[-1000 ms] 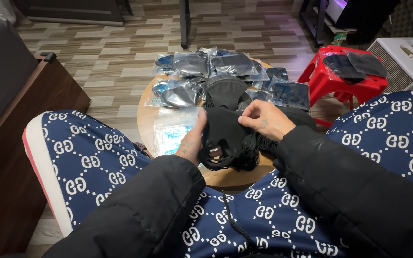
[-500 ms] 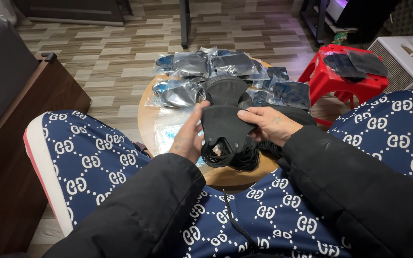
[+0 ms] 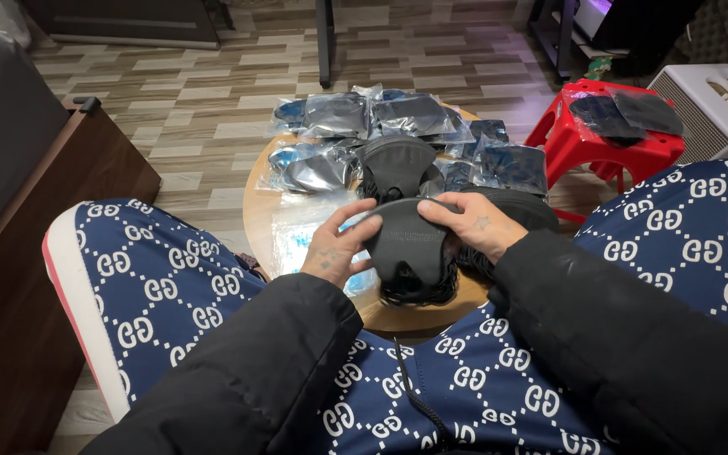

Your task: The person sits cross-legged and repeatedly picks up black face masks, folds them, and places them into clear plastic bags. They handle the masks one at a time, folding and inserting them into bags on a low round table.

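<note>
Over the near edge of the round wooden table (image 3: 263,221), we hold a dark grey face mask (image 3: 404,240) between both hands, just above a loose heap of black masks (image 3: 419,286). Our left hand (image 3: 330,251) has thumb and fingers closed on the mask's left edge, index finger curled along the top rim. Our right hand (image 3: 475,226) pinches the right end the same way, fingers folded over the upper edge.

We judge the mask very light, soft and floppy, a thin fabric that bends anywhere we press. It is not slippery or breakable, but creases easily. The best hold looks to be at the two side edges or the ear loops, not the cupped middle.

Its long axis runs left to right between the hands. The rounded front faces up toward us, the top rim far and the lower part hanging near; the bottom is blurred.

Farther out another dark mask (image 3: 395,166) stands propped up, with clear bagged masks (image 3: 355,115) around it. At far right more bagged masks lie on a red stool (image 3: 587,145).
</note>
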